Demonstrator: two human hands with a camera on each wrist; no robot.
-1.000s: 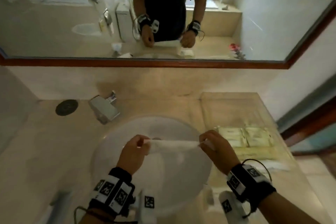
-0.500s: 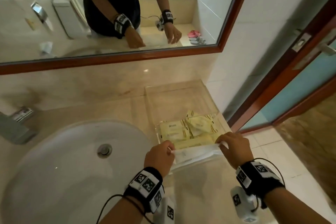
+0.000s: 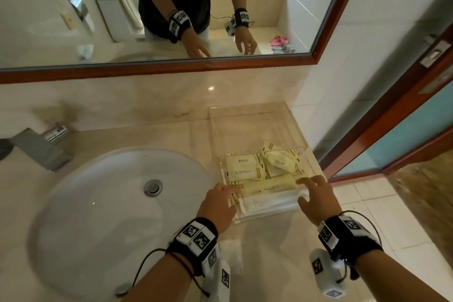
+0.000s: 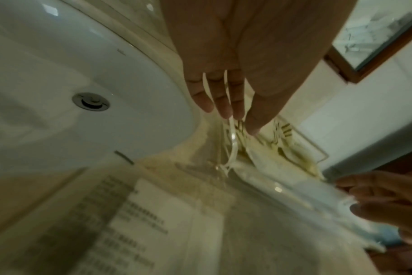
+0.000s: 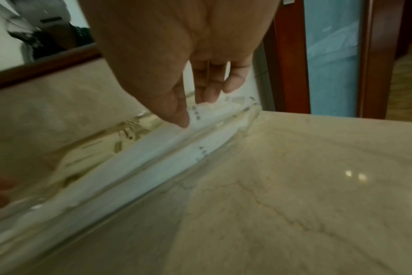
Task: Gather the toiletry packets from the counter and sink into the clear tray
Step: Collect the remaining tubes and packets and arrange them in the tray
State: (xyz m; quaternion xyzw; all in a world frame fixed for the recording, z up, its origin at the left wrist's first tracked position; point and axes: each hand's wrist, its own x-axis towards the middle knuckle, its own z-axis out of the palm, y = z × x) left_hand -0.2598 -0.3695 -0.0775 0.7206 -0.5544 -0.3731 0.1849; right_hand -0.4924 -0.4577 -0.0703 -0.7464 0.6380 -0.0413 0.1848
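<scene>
A long white packet (image 3: 269, 203) lies across the near end of the clear tray (image 3: 250, 115), on top of several yellow packets (image 3: 245, 167). My left hand (image 3: 226, 195) hovers at the packet's left end with straight fingers (image 4: 223, 104) and holds nothing. At the right end, my right hand (image 3: 306, 191) is spread open. In the right wrist view its thumb tip touches the white packet (image 5: 176, 148) just inside the tray's near wall. The far half of the tray holds nothing.
The round white sink (image 3: 98, 203) with its drain (image 3: 153, 187) lies left of the tray, and the faucet (image 3: 36, 147) is at the far left. A white printed sheet or packet (image 4: 141, 214) lies on the counter (image 5: 318, 186) under my left wrist. The counter edge and a door are on the right.
Both hands carried the long white packet from above the sink rightward to the tray, laid it in the near end and opened their fingers off it.
</scene>
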